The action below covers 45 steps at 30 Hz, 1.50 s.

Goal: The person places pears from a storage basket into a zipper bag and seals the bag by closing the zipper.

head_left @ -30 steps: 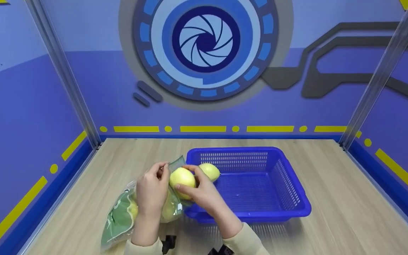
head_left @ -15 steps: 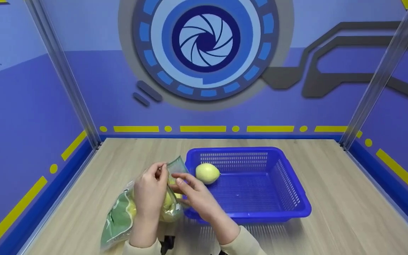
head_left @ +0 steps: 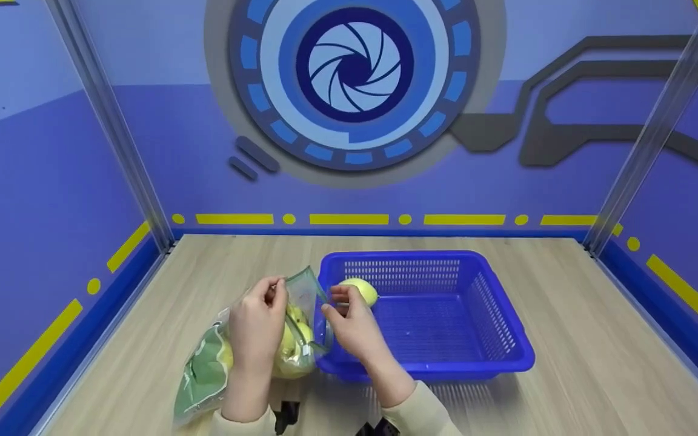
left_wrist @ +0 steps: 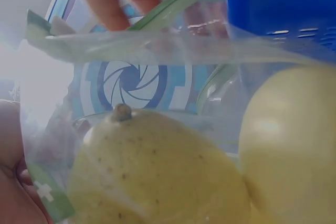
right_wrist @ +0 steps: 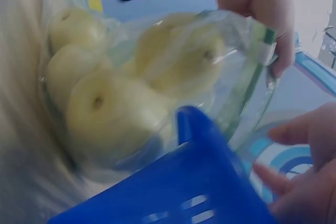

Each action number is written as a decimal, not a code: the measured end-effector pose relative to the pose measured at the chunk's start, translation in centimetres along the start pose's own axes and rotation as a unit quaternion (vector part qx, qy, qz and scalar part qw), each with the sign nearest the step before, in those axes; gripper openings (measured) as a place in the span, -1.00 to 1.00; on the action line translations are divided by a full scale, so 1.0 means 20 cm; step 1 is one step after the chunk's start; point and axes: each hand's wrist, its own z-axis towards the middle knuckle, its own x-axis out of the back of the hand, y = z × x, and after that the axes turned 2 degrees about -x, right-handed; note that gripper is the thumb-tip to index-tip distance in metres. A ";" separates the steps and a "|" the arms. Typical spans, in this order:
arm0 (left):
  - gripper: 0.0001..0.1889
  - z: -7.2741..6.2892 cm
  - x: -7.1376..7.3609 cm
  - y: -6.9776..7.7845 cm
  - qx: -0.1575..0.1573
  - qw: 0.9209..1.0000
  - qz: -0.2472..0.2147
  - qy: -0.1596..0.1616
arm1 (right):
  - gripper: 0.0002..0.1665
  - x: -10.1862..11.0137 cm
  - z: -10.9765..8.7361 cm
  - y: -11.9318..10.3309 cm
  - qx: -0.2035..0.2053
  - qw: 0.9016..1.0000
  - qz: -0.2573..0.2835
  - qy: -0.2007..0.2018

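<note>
My left hand [head_left: 258, 321] pinches the rim of a clear plastic bag [head_left: 303, 287] with a green printed part, holding its mouth up. Inside the bag lie several yellow pears [right_wrist: 110, 111]; one speckled pear [left_wrist: 157, 166] shows its stem up close in the left wrist view. My right hand [head_left: 355, 327] hovers by the bag's mouth over the left side of a blue basket [head_left: 434, 366], fingers loosely bent with nothing between them. Behind its fingers, a single pear [head_left: 364, 290] sits in the basket's back left corner, partly hidden.
The basket, with slotted walls, stands on a wooden table [head_left: 567, 315] right beside the bag. Blue printed panels [head_left: 173, 151] enclose the table at the back and both sides. Black wrist devices [head_left: 288, 415] show near the sleeves.
A second ago my right hand held a pear at the bag's mouth. That pear has left the hand and gone into the bag. The right hand has shifted slightly right; the left keeps its hold.
</note>
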 end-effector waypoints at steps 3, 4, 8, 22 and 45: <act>-0.89 0.00 0.00 0.00 0.000 1.000 -0.002 -0.002 | -0.45 0.01 0.01 0.02 -0.020 0.998 -0.059 0.004; -0.90 0.00 0.00 0.00 0.000 1.000 -0.002 -0.003 | -0.44 0.01 0.01 0.03 -0.025 0.997 -0.076 -0.002; -0.90 0.00 0.00 0.00 0.001 1.000 -0.001 -0.003 | -0.50 0.01 0.02 0.05 -0.031 0.992 -0.114 -0.037; -0.87 0.03 0.04 0.00 0.016 1.000 0.000 -0.002 | -0.78 -0.03 0.02 0.03 0.032 0.993 -0.113 -0.020; -0.64 0.62 0.63 0.01 0.174 0.982 0.075 -0.011 | -0.77 0.01 0.26 -0.81 0.070 0.992 -0.073 -0.081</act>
